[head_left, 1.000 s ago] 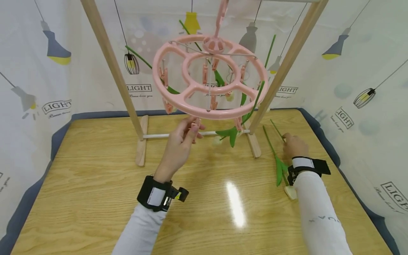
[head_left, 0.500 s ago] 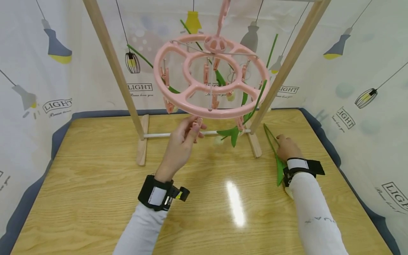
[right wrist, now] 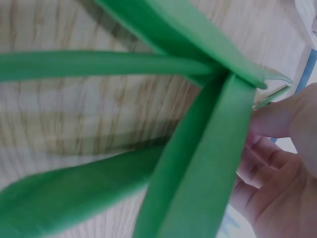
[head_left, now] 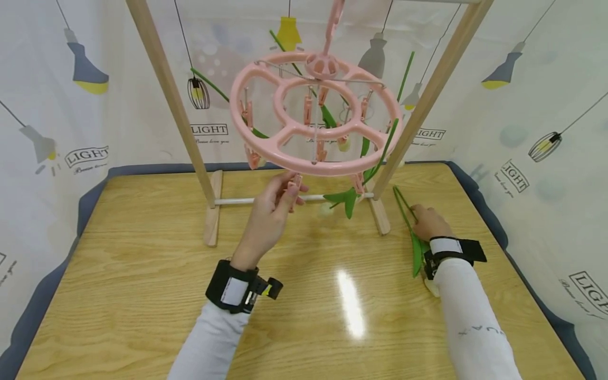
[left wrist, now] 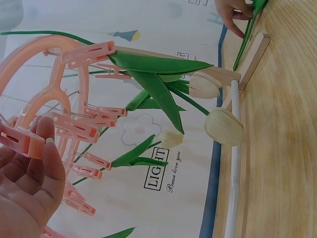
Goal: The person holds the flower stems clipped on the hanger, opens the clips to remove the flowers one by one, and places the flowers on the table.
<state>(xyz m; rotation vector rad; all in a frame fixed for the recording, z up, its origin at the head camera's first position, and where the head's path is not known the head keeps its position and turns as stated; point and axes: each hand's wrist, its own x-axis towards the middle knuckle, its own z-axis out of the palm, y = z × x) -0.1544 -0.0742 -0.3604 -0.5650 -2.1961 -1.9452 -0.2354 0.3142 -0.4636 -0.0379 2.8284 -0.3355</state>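
In the head view my left hand (head_left: 271,211) pinches a pink clothespin (head_left: 294,183) below the front rim of a round pink hanger (head_left: 328,168). The left wrist view shows the same clothespin (left wrist: 25,142) between thumb and fingers, with no flower in it. My right hand (head_left: 430,224) is low over the table at the right, its fingers around the stem of an artificial tulip (head_left: 417,258). Close up in the right wrist view, green leaves (right wrist: 208,163) cover part of my right hand (right wrist: 282,173). Two stems lie together there; the white bloom is partly under the wrist.
The hanger hangs from a wooden stand (head_left: 439,79) with a white lower bar (head_left: 235,201). Several artificial tulips (left wrist: 225,126) are clipped to it, blooms down. A lamp-patterned cloth (head_left: 537,105) surrounds the wooden table (head_left: 142,295).
My right hand has moved slightly left, shifting one tulip stem against the other, then nearly stopped. My left hand keeps its pinch on the clothespin.
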